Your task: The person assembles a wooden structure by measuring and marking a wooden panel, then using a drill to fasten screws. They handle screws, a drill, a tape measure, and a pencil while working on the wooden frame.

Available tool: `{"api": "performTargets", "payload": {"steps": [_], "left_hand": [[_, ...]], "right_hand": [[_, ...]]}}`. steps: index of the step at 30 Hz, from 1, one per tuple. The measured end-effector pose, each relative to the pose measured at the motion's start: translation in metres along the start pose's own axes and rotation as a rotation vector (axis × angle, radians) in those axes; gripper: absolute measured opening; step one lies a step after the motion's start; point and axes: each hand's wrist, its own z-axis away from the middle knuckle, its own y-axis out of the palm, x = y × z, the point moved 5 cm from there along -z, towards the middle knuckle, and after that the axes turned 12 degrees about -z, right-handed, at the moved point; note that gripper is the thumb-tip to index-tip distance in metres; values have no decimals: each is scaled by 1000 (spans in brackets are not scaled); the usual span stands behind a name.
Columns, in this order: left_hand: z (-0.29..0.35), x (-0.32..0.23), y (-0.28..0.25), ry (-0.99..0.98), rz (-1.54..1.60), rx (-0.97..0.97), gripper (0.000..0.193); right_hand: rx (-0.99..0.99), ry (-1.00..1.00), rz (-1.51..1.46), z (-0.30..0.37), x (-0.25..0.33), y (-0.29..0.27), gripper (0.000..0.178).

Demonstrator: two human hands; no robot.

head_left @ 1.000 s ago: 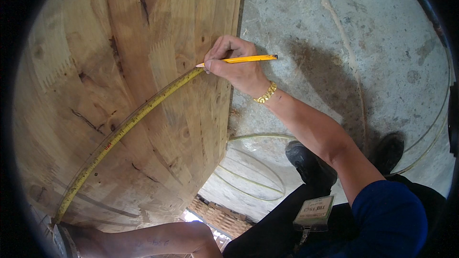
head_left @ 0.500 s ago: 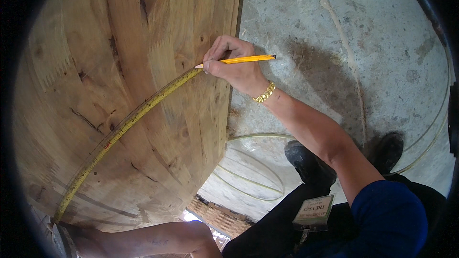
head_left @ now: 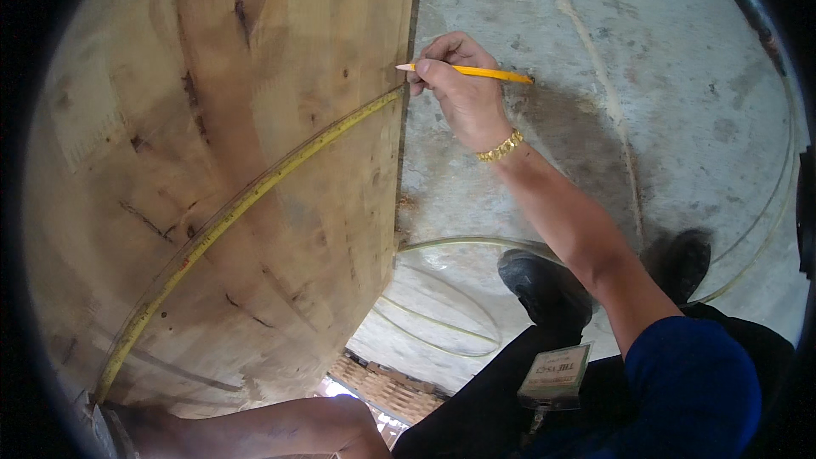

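Note:
My right hand point(head_left: 467, 93) pinches a yellow pencil point(head_left: 501, 76) between thumb and fingers, just past the long edge of a wooden panel point(head_left: 280, 68). The pale pencil tip points left, over the panel's edge. Curving across the panel is a yellow tape measure point(head_left: 242, 208), its far end reaching that edge just below my right fingers. A thin dark line runs alongside the tape. At the lower left rim my left hand point(head_left: 140, 427) is by the tape's near end, next to a greyish object; its fingers are hidden in shadow.
Right of the panel lies a stained concrete floor point(head_left: 561, 25) with a pale hose point(head_left: 467, 242) looped on it. My black shoes point(head_left: 540, 282) stand near the hose. A woven basket-like piece point(head_left: 382, 381) is below the panel's corner. A badge point(head_left: 555, 374) hangs from me.
My right hand with the pencil has moved up and right, off the panel's face to its edge. More of the tape's far end now shows. The left arm has hardly moved.

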Motion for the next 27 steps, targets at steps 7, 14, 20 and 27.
{"api": "performTargets", "payload": {"steps": [7, 14, 20, 27], "left_hand": [[-2, 0, 9, 2, 17, -3, 37], [-3, -1, 14, 6, 19, 1, 38], [-5, -1, 16, 16, 18, 0, 38], [-5, 0, 16, 20, 21, -3, 39]], "right_hand": [[-113, -9, 232, 23, -13, -23, 8], [-233, 60, 213, 25, -27, -18, 8], [-245, 34, 205, 18, -34, -20, 10], [-212, -32, 385, 17, -34, -25, 9]]}}
